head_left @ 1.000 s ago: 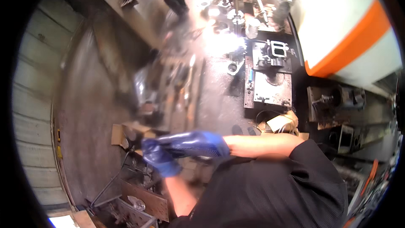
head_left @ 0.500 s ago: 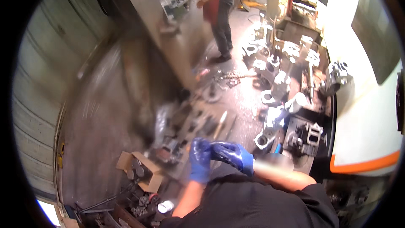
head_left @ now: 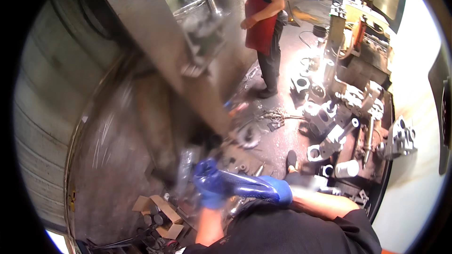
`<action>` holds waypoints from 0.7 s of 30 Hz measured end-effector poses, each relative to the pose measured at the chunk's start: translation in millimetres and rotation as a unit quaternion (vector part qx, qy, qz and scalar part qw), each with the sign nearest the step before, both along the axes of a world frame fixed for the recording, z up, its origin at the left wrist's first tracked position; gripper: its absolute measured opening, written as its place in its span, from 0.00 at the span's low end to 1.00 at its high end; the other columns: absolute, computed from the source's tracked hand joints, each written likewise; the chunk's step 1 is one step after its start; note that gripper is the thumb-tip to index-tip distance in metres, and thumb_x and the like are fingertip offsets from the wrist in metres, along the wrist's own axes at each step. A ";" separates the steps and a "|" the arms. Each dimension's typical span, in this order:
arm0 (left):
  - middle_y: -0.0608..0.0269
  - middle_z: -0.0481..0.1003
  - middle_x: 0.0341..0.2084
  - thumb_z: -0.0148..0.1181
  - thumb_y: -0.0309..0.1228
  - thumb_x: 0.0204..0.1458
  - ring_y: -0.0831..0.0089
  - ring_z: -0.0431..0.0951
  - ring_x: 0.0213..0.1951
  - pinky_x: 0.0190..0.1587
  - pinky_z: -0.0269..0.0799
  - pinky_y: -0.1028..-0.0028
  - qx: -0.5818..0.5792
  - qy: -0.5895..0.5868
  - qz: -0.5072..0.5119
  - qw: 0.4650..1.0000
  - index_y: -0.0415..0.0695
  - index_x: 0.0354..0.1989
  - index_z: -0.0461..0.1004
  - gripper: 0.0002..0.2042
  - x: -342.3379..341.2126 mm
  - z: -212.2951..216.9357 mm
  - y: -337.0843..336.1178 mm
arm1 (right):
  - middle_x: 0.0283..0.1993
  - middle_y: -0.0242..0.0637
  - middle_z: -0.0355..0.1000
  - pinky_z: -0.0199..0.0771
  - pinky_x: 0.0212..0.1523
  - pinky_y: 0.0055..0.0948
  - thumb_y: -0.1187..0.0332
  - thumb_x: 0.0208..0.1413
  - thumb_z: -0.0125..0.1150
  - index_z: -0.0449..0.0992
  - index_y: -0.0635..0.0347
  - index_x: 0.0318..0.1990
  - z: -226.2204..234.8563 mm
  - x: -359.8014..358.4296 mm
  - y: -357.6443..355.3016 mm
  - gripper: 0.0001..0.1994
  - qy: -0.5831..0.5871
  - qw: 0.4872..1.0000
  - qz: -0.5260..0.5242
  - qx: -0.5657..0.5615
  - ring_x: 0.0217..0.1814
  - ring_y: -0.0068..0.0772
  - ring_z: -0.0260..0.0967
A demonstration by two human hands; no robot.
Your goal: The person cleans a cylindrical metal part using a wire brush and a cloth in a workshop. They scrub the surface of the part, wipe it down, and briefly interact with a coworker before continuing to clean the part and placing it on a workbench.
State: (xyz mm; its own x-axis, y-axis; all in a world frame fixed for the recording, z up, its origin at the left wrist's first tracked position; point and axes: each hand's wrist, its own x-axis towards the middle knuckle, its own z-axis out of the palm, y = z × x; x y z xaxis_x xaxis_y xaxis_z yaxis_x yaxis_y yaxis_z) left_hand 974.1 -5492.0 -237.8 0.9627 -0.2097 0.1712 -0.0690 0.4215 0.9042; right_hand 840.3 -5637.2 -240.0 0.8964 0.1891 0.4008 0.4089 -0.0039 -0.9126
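Note:
Both my hands wear shiny blue work gloves and meet in front of my dark shirt. My left hand [head_left: 207, 178] is closed into a fist at the finger end of the blue glove [head_left: 252, 186] on my right hand [head_left: 269, 189]. That glove looks stretched out straight between the left fist and the right wrist. The right fingers are inside the glove or behind the left hand, so their pose is hidden. Motion smears the left fist slightly.
Ahead stands a person in a red apron [head_left: 262, 26]. On the right, a workbench [head_left: 360, 167] carries several metal castings [head_left: 314, 153] and a white cylinder [head_left: 347, 169]. An open cardboard box [head_left: 165, 209] with round parts lies low left. A slanting steel beam [head_left: 155, 33] rises at left.
My left fist has moved left, and the glove on my right hand is drawn out longer. The view has shifted, so the person and the bench appear farther right and lower.

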 end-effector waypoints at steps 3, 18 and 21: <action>0.68 0.75 0.34 0.62 0.25 0.53 0.77 0.73 0.37 0.41 0.69 0.77 0.043 -0.068 0.036 0.996 0.42 0.42 0.75 0.08 41.9 -24.4 -35.3 | 0.72 0.46 0.63 0.64 0.70 0.33 0.63 0.69 0.53 0.63 0.62 0.73 -24.6 45.5 -87.6 0.27 0.105 0.987 0.100 -0.062 0.70 0.37 0.64; 0.55 0.75 0.52 0.52 0.34 0.67 0.67 0.78 0.54 0.57 0.78 0.62 0.059 -0.014 0.131 0.990 0.39 0.56 0.70 0.14 179.8 -83.1 -144.7 | 0.50 0.38 0.82 0.77 0.57 0.28 0.67 0.66 0.63 0.77 0.66 0.58 97.1 211.4 -446.1 0.17 0.249 0.966 0.071 0.030 0.52 0.23 0.77; 0.54 0.73 0.56 0.51 0.40 0.68 0.64 0.75 0.59 0.62 0.75 0.63 0.125 0.036 0.077 0.989 0.42 0.60 0.69 0.19 190.1 -84.4 -182.2 | 0.38 0.36 0.80 0.79 0.43 0.25 0.73 0.59 0.69 0.79 0.66 0.55 145.4 245.6 -477.7 0.17 -0.019 0.997 -0.063 -0.048 0.40 0.23 0.79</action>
